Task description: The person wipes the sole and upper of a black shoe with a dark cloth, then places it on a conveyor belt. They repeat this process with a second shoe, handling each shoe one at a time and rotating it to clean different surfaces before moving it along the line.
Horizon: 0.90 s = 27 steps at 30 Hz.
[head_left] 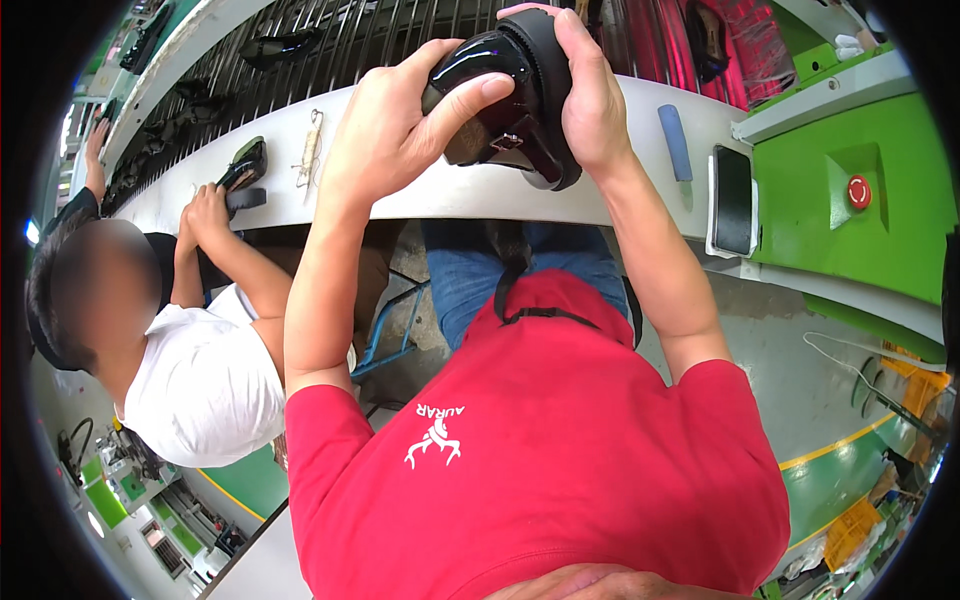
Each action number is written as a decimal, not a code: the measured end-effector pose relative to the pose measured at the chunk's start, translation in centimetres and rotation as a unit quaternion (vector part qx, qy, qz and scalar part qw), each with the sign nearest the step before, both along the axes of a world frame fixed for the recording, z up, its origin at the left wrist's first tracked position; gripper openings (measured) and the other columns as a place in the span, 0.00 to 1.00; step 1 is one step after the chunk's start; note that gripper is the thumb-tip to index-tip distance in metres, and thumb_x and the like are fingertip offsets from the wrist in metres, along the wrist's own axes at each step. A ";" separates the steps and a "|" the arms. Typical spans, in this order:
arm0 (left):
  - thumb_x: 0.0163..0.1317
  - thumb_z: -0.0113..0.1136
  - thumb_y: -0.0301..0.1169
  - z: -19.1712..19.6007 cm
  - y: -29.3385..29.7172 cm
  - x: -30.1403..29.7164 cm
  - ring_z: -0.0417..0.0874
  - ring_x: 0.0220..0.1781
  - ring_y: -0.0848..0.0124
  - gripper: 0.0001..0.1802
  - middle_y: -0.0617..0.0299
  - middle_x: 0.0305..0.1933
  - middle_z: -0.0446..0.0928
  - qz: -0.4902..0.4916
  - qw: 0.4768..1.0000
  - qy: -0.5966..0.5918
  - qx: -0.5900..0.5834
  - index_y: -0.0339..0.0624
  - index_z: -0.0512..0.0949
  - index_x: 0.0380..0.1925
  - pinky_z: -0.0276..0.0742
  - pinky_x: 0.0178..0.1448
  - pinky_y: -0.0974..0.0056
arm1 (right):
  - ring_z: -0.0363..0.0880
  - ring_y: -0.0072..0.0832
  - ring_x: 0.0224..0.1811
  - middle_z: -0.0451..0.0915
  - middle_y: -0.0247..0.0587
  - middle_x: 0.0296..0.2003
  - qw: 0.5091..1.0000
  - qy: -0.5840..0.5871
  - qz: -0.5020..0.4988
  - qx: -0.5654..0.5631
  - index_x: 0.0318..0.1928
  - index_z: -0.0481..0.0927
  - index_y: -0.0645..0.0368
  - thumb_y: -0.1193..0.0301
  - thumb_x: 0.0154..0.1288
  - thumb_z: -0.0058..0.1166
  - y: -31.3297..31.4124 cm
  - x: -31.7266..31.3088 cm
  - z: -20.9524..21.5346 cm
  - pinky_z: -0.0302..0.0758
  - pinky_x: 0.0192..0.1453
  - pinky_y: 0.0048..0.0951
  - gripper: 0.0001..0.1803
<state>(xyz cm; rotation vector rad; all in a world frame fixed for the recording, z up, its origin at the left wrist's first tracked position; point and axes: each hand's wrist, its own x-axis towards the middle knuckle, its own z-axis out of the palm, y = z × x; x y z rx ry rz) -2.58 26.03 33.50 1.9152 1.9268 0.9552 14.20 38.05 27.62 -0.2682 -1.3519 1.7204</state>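
Between my two hands I hold a glossy black shoe (490,62) with a small buckle and a thick black sole, tilted on its side above the white table edge. My left hand (405,125) is closed around the upper, its thumb lying across the shiny leather. The fingers of my right hand (592,105) press against the thick sole from the other side. Some fingertips are hidden behind the shoe.
A white worktop (400,195) runs in front of me, with a conveyor of metal rollers (390,35) behind it. A blue rod (674,142), a phone (733,200) and a green machine housing with a red button (859,191) are on the right. At left, a co-worker (205,375) handles another black shoe (245,165).
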 end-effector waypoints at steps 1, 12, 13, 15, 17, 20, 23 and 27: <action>0.77 0.67 0.53 0.1 0.1 0.0 0.93 0.38 0.67 0.33 0.49 0.35 0.90 0.002 1.000 -0.001 -0.010 0.29 0.83 0.60 0.86 0.45 0.62 | 0.82 0.25 0.50 0.83 0.40 0.48 1.000 -0.017 -0.011 0.008 0.63 0.78 0.64 0.55 0.90 0.33 0.0 0.0 0.2 0.78 0.58 0.27 0.27; 0.76 0.69 0.52 0.3 -0.1 0.4 0.95 0.39 0.63 0.32 0.49 0.35 0.91 0.001 0.999 0.036 -0.018 0.30 0.83 0.61 0.87 0.45 0.62 | 0.82 0.27 0.50 0.83 0.41 0.50 0.997 -0.039 -0.048 0.035 0.62 0.79 0.65 0.52 0.90 0.32 -0.8 0.6 0.6 0.77 0.59 0.29 0.30; 0.75 0.70 0.52 0.4 0.0 0.5 0.96 0.39 0.63 0.32 0.48 0.35 0.91 0.000 0.999 0.031 -0.017 0.30 0.83 0.61 0.87 0.45 0.61 | 0.82 0.27 0.51 0.83 0.42 0.50 0.997 -0.029 -0.060 0.034 0.62 0.79 0.65 0.52 0.89 0.32 -0.6 0.6 0.2 0.77 0.60 0.29 0.30; 0.75 0.70 0.52 0.5 0.0 0.8 0.96 0.39 0.61 0.33 0.48 0.35 0.91 -0.010 1.000 0.025 -0.005 0.30 0.83 0.61 0.87 0.44 0.61 | 0.82 0.29 0.53 0.83 0.43 0.51 0.996 -0.008 -0.083 0.033 0.62 0.79 0.66 0.51 0.89 0.32 -0.3 0.4 -0.4 0.76 0.62 0.30 0.32; 0.74 0.71 0.52 0.5 0.0 0.9 0.96 0.39 0.60 0.33 0.47 0.35 0.90 -0.028 0.999 0.024 0.014 0.31 0.83 0.60 0.87 0.44 0.61 | 0.82 0.30 0.55 0.83 0.44 0.52 0.987 -0.051 -0.117 0.097 0.61 0.80 0.67 0.50 0.88 0.31 -0.9 1.0 0.6 0.76 0.64 0.31 0.33; 0.73 0.72 0.52 0.8 0.0 1.3 0.96 0.37 0.60 0.32 0.47 0.34 0.90 -0.021 0.998 0.060 0.005 0.32 0.83 0.60 0.87 0.43 0.60 | 0.83 0.31 0.55 0.85 0.45 0.52 0.992 -0.021 -0.102 0.070 0.63 0.80 0.66 0.51 0.88 0.34 -0.3 1.1 -1.1 0.76 0.66 0.33 0.31; 0.72 0.73 0.53 0.7 0.2 1.6 0.95 0.35 0.58 0.32 0.47 0.33 0.90 -0.020 0.998 0.057 0.010 0.34 0.84 0.60 0.86 0.41 0.59 | 0.86 0.28 0.51 0.87 0.43 0.50 0.996 -0.004 -0.092 0.010 0.67 0.79 0.61 0.50 0.89 0.26 -0.7 1.3 -1.3 0.80 0.62 0.31 0.34; 0.69 0.74 0.54 0.8 0.1 2.3 0.94 0.33 0.53 0.34 0.47 0.31 0.88 -0.028 0.992 0.111 0.048 0.36 0.84 0.60 0.85 0.38 0.57 | 0.84 0.27 0.52 0.84 0.42 0.51 0.981 -0.064 -0.112 0.142 0.67 0.78 0.61 0.50 0.88 0.28 -0.8 2.2 -0.8 0.78 0.61 0.31 0.33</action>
